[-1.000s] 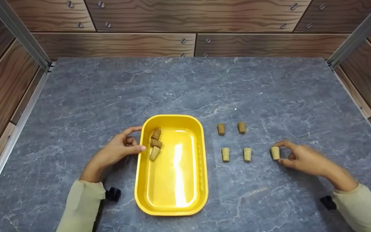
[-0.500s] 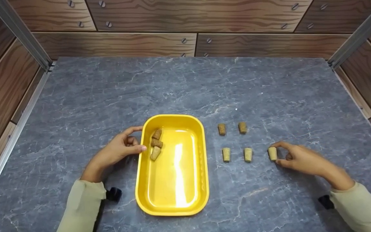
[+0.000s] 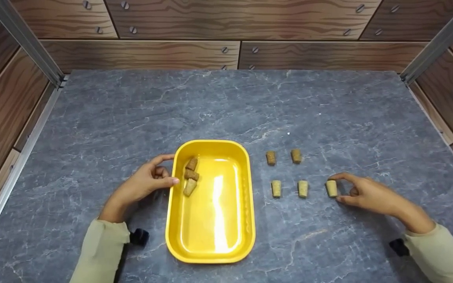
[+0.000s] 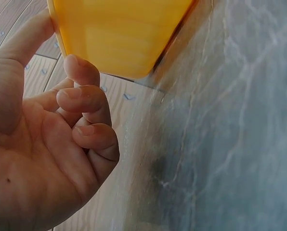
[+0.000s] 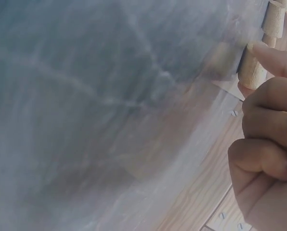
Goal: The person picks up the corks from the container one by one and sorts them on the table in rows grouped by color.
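Observation:
A yellow plastic tray (image 3: pixel 214 220) stands on the table, its left rim held by my left hand (image 3: pixel 142 184). The thumb lies over that rim, while the other fingers are outside the wall, as the left wrist view (image 4: pixel 61 130) also shows. Inside the tray, two brown corks (image 3: pixel 191 174) and a paler one (image 3: pixel 189 188) lie along the left wall. On the right, my right hand (image 3: pixel 372 196) pinches a pale tapered cork (image 3: pixel 331 188) between thumb and index finger, with the cork standing at the table surface. Its other fingers are curled in the right wrist view.
Left of the held cork, two pale corks (image 3: pixel 302 188) stand in line with it. Behind them are two brown corks (image 3: pixel 296 156). Wood-patterned panels (image 3: pixel 179 55) border the grey marbled table (image 3: pixel 226 106) at the back and sides.
My right hand has shifted slightly left with the pale cork, bringing it nearer the other two pale ones. The left hand and the tray look unchanged.

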`<action>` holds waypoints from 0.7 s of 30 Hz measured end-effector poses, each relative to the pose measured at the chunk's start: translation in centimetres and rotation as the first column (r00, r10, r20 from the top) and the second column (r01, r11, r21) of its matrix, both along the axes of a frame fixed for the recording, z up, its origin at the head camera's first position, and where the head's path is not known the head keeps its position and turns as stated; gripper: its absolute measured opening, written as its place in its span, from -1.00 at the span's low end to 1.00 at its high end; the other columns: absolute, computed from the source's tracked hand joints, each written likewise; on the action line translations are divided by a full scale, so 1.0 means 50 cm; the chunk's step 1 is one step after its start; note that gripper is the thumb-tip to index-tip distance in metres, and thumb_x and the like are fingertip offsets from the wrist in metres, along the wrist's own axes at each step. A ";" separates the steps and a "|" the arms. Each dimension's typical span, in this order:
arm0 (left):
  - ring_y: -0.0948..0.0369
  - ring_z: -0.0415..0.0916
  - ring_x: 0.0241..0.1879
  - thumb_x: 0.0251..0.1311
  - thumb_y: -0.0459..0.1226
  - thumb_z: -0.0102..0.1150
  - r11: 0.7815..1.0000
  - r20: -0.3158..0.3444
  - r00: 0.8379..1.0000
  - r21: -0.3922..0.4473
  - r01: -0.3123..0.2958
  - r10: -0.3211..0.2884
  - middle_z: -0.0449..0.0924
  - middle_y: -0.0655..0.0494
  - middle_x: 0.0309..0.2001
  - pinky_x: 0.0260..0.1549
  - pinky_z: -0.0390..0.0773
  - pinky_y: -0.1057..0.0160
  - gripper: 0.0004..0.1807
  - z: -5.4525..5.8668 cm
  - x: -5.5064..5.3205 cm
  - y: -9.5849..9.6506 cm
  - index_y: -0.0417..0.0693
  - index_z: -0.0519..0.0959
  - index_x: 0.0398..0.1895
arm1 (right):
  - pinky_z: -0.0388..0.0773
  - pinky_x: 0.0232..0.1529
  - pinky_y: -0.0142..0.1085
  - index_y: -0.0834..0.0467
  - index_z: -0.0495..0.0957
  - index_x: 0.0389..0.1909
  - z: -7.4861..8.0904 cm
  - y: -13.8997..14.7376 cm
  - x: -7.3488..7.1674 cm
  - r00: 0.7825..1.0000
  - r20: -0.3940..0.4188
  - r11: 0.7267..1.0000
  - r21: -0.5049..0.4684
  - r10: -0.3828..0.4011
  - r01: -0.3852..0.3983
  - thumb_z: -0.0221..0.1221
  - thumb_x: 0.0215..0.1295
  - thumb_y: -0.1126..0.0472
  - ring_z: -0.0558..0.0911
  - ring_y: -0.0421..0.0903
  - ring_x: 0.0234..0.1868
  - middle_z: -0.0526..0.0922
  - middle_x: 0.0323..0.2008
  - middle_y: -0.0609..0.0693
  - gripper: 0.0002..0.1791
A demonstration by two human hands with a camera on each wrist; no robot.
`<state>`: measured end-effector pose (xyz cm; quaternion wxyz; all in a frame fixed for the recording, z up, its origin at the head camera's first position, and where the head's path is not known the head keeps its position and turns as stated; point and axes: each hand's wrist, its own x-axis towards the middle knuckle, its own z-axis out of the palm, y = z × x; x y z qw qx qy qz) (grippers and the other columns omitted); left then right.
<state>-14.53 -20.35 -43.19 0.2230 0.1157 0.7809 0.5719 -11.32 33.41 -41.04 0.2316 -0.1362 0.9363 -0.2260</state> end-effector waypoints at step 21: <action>0.30 0.35 -0.50 0.18 -0.21 0.30 1.000 -0.031 0.999 -0.006 0.010 -0.011 0.50 0.15 -0.45 -0.44 0.37 0.37 -0.24 -0.001 0.000 -0.002 -0.17 0.21 0.41 | 0.17 -0.69 -0.44 0.18 0.30 0.32 0.020 -0.007 0.010 0.999 -0.038 0.994 -0.106 -0.039 0.035 0.26 0.26 0.10 0.09 -0.38 -0.74 0.16 -0.75 -0.26 -0.35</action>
